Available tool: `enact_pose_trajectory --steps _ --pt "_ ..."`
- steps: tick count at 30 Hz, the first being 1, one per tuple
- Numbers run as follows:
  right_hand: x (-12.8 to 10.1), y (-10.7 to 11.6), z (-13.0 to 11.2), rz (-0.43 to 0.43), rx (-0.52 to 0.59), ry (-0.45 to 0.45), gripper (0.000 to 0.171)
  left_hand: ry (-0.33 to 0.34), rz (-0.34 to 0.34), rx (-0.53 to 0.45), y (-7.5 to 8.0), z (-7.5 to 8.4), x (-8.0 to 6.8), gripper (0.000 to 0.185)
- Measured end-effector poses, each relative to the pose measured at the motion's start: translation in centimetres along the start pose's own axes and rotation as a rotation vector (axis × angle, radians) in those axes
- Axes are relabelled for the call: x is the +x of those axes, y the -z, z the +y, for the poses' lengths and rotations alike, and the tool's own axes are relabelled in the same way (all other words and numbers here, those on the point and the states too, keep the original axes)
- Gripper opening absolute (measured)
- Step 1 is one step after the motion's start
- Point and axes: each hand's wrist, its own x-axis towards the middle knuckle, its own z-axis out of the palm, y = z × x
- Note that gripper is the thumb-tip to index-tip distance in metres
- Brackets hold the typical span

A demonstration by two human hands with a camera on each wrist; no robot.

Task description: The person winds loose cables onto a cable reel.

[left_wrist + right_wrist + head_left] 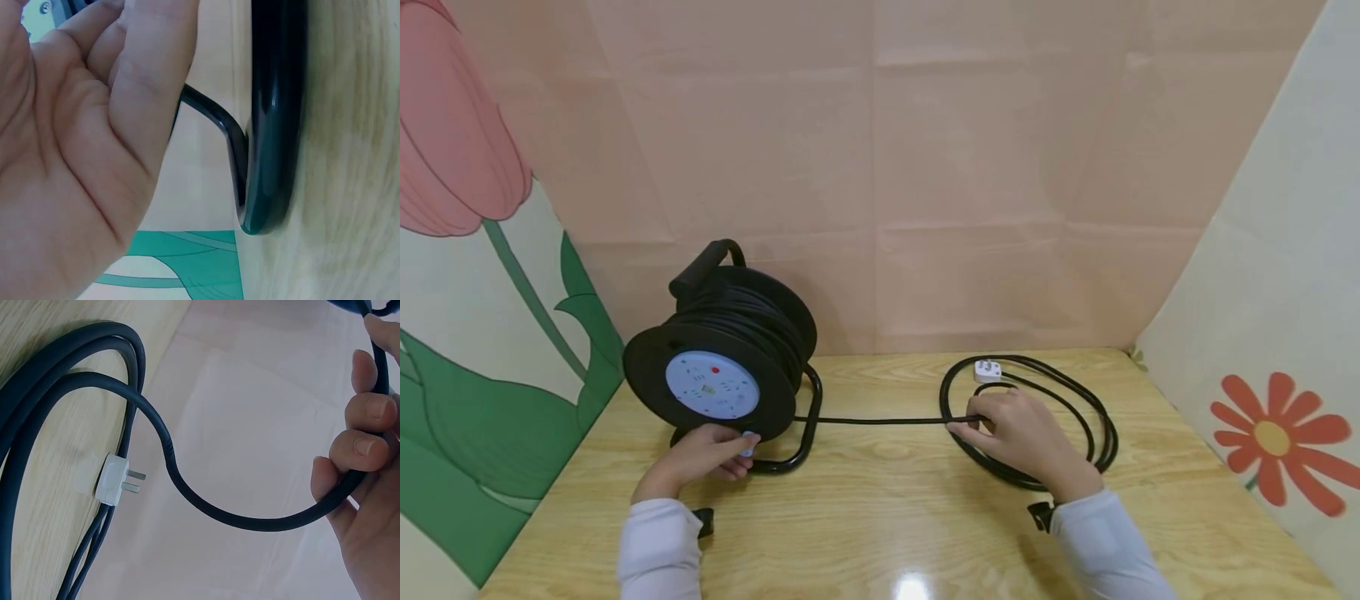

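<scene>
A black cable reel (790, 325) with a pale blue socket face (712, 385) stands on its tubular frame (811, 417) at the table's left. At the lower edge of its disc, my left hand (700, 460) pinches a small pale blue knob (748, 444); the left wrist view shows mostly the palm (69, 162), beside the frame tube (275, 119). My right hand (1018, 433) curls its fingers (359, 450) round the black cable (880, 422), which runs taut from the reel. Beyond that hand the cable lies in loose loops (1105, 417).
A white plug (988, 371) with its pins showing lies within the loops at the back. The wooden table (880, 517) ends at a pink backdrop (880, 250). Flower-patterned sheets stand left and right, a red flower (1273, 437) on the right one.
</scene>
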Motion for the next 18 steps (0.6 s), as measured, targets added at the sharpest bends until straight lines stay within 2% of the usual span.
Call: enact_pose_trajectory --steps 7,18 --pt "0.0 -0.1 0.0 -0.015 0.04 -0.002 0.022 0.009 0.04 0.026 0.5 -0.9 -0.1 0.045" --pt "0.2 -1.2 -0.5 -0.031 0.031 0.018 0.015 0.02 0.159 0.072 1.5 -2.0 -0.7 0.04"
